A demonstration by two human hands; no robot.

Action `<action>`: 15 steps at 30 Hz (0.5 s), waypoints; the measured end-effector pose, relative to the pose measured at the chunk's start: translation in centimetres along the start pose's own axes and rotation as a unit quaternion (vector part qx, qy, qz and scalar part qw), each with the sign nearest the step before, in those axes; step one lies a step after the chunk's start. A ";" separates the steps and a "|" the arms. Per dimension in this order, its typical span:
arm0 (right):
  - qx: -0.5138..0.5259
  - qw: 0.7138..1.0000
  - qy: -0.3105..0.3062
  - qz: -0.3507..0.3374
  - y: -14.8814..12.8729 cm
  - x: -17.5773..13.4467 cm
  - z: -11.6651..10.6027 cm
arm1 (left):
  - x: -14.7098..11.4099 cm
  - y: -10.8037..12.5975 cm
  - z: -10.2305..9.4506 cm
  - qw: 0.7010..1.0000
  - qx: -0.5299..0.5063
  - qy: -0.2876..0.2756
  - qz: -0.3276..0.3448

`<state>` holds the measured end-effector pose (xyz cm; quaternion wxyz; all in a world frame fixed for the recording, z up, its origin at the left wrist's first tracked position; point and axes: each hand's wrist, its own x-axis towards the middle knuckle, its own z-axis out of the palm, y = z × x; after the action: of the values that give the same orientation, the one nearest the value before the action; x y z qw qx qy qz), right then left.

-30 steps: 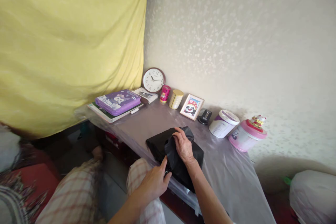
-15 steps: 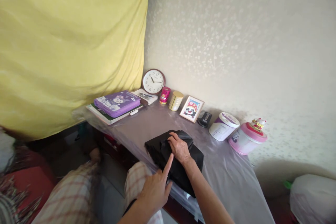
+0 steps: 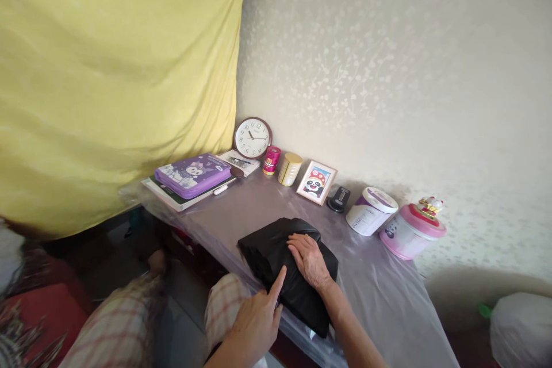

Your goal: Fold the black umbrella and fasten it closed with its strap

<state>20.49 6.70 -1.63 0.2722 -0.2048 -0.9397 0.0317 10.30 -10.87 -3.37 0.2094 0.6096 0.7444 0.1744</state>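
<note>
A black, thin, slightly shiny folded bundle [image 3: 267, 241] lies near the front edge of the table; whether it is cloth or plastic I cannot tell. My right hand [image 3: 308, 259] rests flat on top of it, fingers stretched out together. At the bundle's near left edge is my left hand [image 3: 256, 319], its index finger extended onto the black material and its thumb apart. The other left fingers are mostly hidden.
A clear sheet covers the table [image 3: 207, 230]. Along the wall stand a clock [image 3: 253, 137], pink can [image 3: 271, 160], yellow-lidded can [image 3: 290, 169], panda picture frame [image 3: 316, 182], black device [image 3: 338, 199], white tub [image 3: 371, 211] and pink-lidded tub [image 3: 407, 233]. A purple case [image 3: 192, 175] lies left.
My right hand has shifted slightly right and down, and its fingers, bent on a raised fold before, now lie flat. The fold is pressed down. My left hand stays at the edge.
</note>
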 end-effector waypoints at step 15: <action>0.351 0.819 0.190 0.413 10.0 -4.6 -3.4 | -1.0 -0.3 -2.5 0.998 -0.057 0.013 0.006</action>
<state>29.42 13.80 -2.73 0.4597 -0.4662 -0.6220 0.4295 8.88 -11.92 -1.36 0.2332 0.5992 0.7319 0.2255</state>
